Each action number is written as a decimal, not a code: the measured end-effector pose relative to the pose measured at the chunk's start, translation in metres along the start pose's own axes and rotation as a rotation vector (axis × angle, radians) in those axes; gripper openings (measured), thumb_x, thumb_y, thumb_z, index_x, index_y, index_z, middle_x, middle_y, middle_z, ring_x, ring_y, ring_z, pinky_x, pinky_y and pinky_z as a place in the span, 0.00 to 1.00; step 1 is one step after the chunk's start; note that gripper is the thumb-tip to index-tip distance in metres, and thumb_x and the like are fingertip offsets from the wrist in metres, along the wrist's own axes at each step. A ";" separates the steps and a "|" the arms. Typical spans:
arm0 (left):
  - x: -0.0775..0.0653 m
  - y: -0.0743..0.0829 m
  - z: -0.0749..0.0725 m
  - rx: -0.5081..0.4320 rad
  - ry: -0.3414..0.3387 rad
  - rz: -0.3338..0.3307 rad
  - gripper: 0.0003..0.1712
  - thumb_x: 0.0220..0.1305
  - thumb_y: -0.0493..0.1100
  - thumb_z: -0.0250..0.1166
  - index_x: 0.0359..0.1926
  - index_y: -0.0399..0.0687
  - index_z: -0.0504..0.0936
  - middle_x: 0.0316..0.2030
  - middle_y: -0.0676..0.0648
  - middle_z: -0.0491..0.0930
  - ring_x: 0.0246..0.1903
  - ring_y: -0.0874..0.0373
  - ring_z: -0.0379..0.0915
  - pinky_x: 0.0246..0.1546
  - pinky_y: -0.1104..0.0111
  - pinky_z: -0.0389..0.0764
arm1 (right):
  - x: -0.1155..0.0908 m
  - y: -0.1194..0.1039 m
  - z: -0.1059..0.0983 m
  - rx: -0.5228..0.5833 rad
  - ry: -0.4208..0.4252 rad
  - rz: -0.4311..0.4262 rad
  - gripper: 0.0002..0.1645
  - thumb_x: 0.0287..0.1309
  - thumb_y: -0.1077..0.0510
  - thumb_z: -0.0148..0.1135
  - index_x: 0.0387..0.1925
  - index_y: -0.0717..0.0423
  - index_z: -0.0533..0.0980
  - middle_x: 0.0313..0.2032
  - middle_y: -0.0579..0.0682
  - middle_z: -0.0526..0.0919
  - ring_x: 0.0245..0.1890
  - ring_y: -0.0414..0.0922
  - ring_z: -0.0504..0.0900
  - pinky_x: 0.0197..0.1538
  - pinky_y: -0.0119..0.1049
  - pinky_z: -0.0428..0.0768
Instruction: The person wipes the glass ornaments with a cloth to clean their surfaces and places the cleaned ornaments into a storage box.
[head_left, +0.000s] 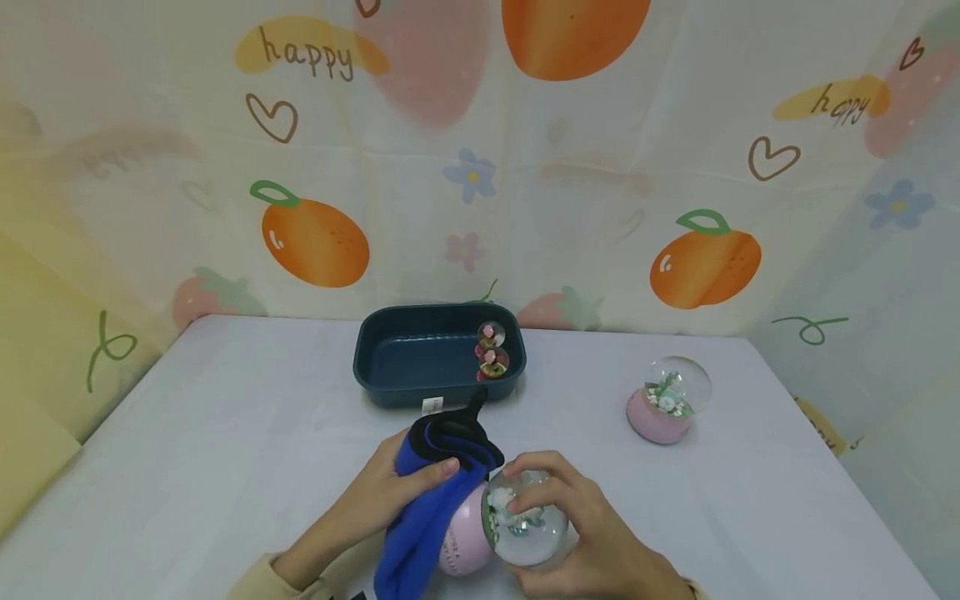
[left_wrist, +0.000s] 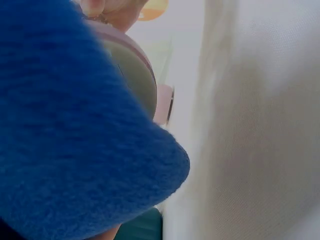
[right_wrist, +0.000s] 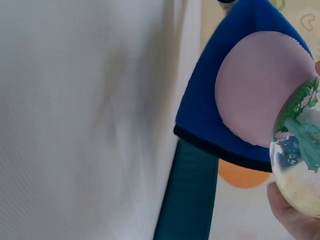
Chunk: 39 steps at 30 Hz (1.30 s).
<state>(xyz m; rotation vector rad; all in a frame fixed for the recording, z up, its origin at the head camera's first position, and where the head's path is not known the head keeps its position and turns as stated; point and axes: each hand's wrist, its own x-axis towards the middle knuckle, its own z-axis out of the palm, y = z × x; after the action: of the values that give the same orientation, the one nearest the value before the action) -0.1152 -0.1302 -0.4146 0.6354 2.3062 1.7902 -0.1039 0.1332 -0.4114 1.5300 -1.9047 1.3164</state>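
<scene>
My right hand [head_left: 592, 525] grips the clear ball of a snow globe [head_left: 528, 529], which lies tipped sideways with its pink base [head_left: 465, 537] to the left. In my left hand [head_left: 382, 492] is a blue cloth [head_left: 420, 517] with a black edge, gathered in folds, thumb on top. The cloth lies against the pink base; in the right wrist view the blue cloth [right_wrist: 200, 110] spreads behind the base [right_wrist: 260, 90]. Blue fabric [left_wrist: 75, 140] fills much of the left wrist view and hides most of the left hand there.
A dark teal tray [head_left: 405, 392] stands at the back middle of the white table [head_left: 247, 417]. Two small globe-like ornaments [head_left: 492, 363] sit at its right end. A second snow globe [head_left: 660, 417] with a pink base stands on the right. A printed curtain [head_left: 420, 200] hangs behind.
</scene>
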 end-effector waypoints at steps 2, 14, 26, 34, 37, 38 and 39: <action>0.001 0.000 0.000 -0.018 0.019 -0.033 0.20 0.71 0.46 0.59 0.61 0.49 0.75 0.54 0.46 0.82 0.53 0.55 0.78 0.55 0.69 0.76 | 0.001 -0.001 0.000 0.014 -0.002 -0.011 0.44 0.20 0.70 0.81 0.47 0.57 0.70 0.54 0.62 0.72 0.54 0.51 0.75 0.49 0.33 0.82; -0.004 0.004 -0.001 -0.237 -0.217 -0.117 0.32 0.75 0.53 0.47 0.71 0.40 0.58 0.65 0.37 0.66 0.63 0.47 0.63 0.62 0.61 0.67 | 0.002 -0.001 -0.001 0.023 -0.007 -0.009 0.44 0.22 0.70 0.82 0.46 0.60 0.67 0.54 0.63 0.66 0.60 0.53 0.69 0.55 0.38 0.80; -0.003 0.005 0.007 -0.186 -0.045 0.118 0.20 0.71 0.41 0.56 0.62 0.43 0.72 0.55 0.40 0.78 0.54 0.54 0.74 0.57 0.68 0.73 | -0.003 0.000 -0.002 -0.211 0.053 0.197 0.56 0.33 0.43 0.85 0.63 0.62 0.68 0.58 0.55 0.75 0.56 0.45 0.77 0.61 0.25 0.73; -0.003 0.005 0.007 -0.132 -0.030 0.078 0.24 0.69 0.40 0.59 0.64 0.46 0.70 0.57 0.42 0.79 0.55 0.54 0.76 0.57 0.67 0.76 | -0.003 -0.004 -0.001 -0.204 -0.024 0.299 0.50 0.37 0.51 0.84 0.62 0.55 0.67 0.63 0.53 0.70 0.56 0.45 0.77 0.52 0.30 0.81; -0.003 0.006 0.007 -0.082 -0.011 0.064 0.22 0.70 0.41 0.59 0.64 0.49 0.72 0.57 0.46 0.80 0.56 0.55 0.76 0.58 0.68 0.75 | -0.003 -0.002 0.000 -0.206 -0.035 0.270 0.51 0.35 0.55 0.85 0.61 0.57 0.67 0.62 0.53 0.70 0.57 0.45 0.76 0.57 0.32 0.79; -0.003 0.007 0.006 -0.064 0.000 0.058 0.21 0.70 0.42 0.58 0.63 0.50 0.73 0.56 0.47 0.80 0.56 0.55 0.77 0.58 0.68 0.75 | -0.003 -0.001 0.001 -0.207 -0.036 0.251 0.51 0.34 0.57 0.85 0.61 0.59 0.67 0.61 0.53 0.70 0.58 0.46 0.75 0.60 0.33 0.77; -0.003 0.007 0.006 -0.043 0.015 0.050 0.20 0.71 0.42 0.58 0.62 0.51 0.74 0.56 0.48 0.81 0.56 0.56 0.77 0.58 0.68 0.74 | -0.003 -0.001 0.001 -0.211 -0.036 0.234 0.51 0.33 0.58 0.85 0.61 0.59 0.67 0.61 0.54 0.71 0.58 0.46 0.75 0.62 0.33 0.76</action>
<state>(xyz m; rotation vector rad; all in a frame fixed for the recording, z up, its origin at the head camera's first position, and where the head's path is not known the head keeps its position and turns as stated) -0.1088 -0.1248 -0.4101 0.6809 2.2748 1.8672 -0.1019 0.1341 -0.4137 1.2674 -2.2208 1.1397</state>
